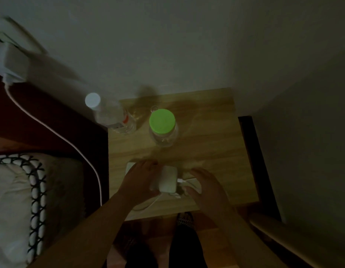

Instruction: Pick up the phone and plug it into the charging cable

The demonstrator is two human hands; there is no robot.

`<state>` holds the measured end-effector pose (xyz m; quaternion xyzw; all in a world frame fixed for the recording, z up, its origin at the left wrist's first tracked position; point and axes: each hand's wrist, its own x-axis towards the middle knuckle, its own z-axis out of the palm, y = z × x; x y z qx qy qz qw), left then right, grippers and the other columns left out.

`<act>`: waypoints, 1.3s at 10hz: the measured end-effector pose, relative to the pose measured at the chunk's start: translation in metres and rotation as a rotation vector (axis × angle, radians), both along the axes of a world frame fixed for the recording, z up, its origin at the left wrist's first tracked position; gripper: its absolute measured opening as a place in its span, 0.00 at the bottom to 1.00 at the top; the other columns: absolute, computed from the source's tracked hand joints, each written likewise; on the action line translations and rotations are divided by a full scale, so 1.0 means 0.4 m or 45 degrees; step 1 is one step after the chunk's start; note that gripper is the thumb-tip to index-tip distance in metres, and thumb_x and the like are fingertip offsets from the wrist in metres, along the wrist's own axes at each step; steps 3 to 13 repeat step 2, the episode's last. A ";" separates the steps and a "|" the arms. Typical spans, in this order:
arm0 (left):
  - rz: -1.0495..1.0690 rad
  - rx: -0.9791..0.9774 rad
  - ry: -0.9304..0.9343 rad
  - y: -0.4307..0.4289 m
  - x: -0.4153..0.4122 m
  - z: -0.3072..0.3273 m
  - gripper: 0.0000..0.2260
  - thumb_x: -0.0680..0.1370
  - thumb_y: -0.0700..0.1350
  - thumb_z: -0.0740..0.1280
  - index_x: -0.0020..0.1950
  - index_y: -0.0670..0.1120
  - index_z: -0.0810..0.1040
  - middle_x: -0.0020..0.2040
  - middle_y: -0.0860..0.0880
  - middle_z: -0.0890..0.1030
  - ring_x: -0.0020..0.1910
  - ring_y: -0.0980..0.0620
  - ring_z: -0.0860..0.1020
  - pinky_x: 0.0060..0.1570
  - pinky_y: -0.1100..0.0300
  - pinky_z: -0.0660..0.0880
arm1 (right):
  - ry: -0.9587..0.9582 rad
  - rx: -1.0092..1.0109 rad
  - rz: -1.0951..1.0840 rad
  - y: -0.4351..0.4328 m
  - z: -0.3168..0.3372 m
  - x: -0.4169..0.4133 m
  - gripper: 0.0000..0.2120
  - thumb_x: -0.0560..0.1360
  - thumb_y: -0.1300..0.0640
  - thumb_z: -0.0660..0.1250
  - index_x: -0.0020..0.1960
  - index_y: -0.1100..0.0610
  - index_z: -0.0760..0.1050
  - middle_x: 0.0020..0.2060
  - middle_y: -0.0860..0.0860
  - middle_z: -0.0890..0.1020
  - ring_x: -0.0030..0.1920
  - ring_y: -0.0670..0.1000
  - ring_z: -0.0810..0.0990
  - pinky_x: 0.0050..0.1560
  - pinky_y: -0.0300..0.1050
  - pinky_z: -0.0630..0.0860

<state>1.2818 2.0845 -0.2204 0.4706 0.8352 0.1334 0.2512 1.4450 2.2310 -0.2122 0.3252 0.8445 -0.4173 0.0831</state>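
The room is dim. A pale phone lies near the front of a small wooden table. My left hand lies over the phone's left part and grips it. My right hand is at the phone's right end, fingers closed around the white cable plug that touches that end. I cannot tell whether the plug is seated. A loop of white charging cable runs under my left wrist, and a longer stretch of it climbs to a wall adapter at upper left.
A clear jar with a green lid and a clear water bottle with a white cap stand at the table's back. A dark bed frame and a patterned pillow lie left. A dark frame borders the table's right side.
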 end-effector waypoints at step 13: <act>0.037 -0.151 -0.083 -0.050 0.003 0.001 0.34 0.66 0.53 0.74 0.69 0.49 0.66 0.70 0.48 0.67 0.69 0.47 0.63 0.67 0.43 0.60 | -0.027 -0.007 0.062 -0.004 0.020 0.008 0.26 0.74 0.46 0.65 0.70 0.50 0.64 0.71 0.50 0.65 0.70 0.48 0.60 0.66 0.40 0.57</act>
